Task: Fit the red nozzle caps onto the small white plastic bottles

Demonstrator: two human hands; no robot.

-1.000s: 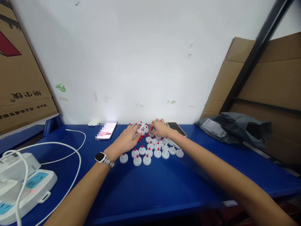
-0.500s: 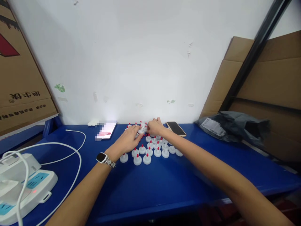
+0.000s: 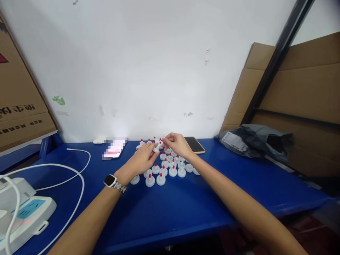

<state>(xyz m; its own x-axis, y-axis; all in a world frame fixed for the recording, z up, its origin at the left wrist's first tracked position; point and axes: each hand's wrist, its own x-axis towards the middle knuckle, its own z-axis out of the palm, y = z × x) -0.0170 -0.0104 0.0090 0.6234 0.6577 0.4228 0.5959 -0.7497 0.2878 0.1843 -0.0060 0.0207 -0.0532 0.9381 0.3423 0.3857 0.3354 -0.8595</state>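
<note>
My left hand, with a watch on its wrist, is closed around a white nozzle cap whose narrow end points toward my other hand. The fingertips of my right hand are pinched beside that end, on what looks like a small red tip; it is partly hidden by the fingers. Around and in front of both hands stand several white nozzle caps with red tips on the blue table. A few white caps without a visible red tip are at the right of the group.
A phone with a lit screen lies left of the caps, a dark phone right of them. A white power strip with cables is at the left edge. A grey plastic bag and cardboard are on the right.
My right hand has drawn up from among the caps to the nozzle cap in my left hand, its fingertips now pinched near the narrow end. The view has shifted slightly right.
</note>
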